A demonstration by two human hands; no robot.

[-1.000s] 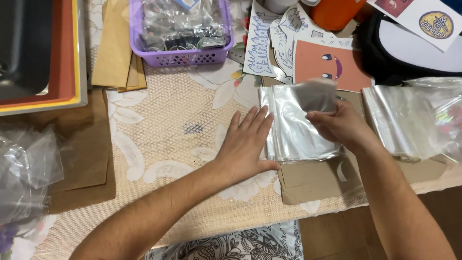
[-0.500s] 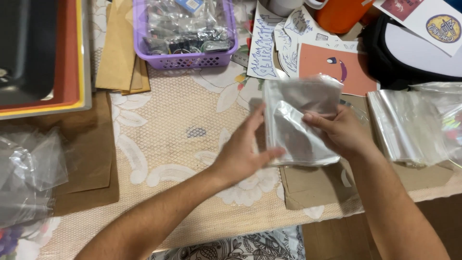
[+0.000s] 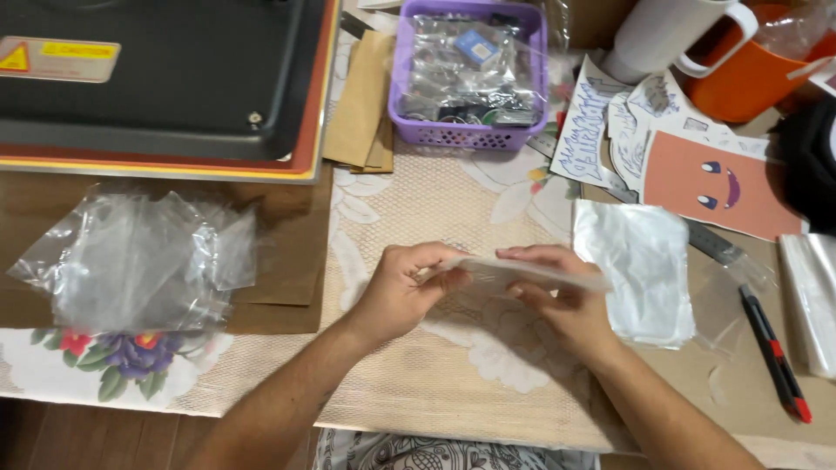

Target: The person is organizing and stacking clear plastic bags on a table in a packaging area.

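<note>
My left hand (image 3: 402, 292) and my right hand (image 3: 562, 305) both hold a thin clear plastic sleeve (image 3: 522, 271), seen almost edge-on, a little above the lace tablecloth (image 3: 435, 200). The left fingers pinch its left end; the right fingers lie over and under its right part. Just right of my right hand a stack of clear plastic sleeves (image 3: 640, 265) lies flat on brown cardboard (image 3: 723, 383).
A purple basket (image 3: 470, 78) of small packets stands at the back. A black heat press (image 3: 157, 78) fills the back left. Crumpled clear bags (image 3: 139, 261) lie left. Paper cutouts (image 3: 697, 165), a ruler, a red-and-black craft knife (image 3: 775, 352), a white mug and an orange container are right.
Both hands lifted one sleeve off the stack and carried it left toward the middle of the tablecloth, turning it nearly flat. The camera view also shifted.
</note>
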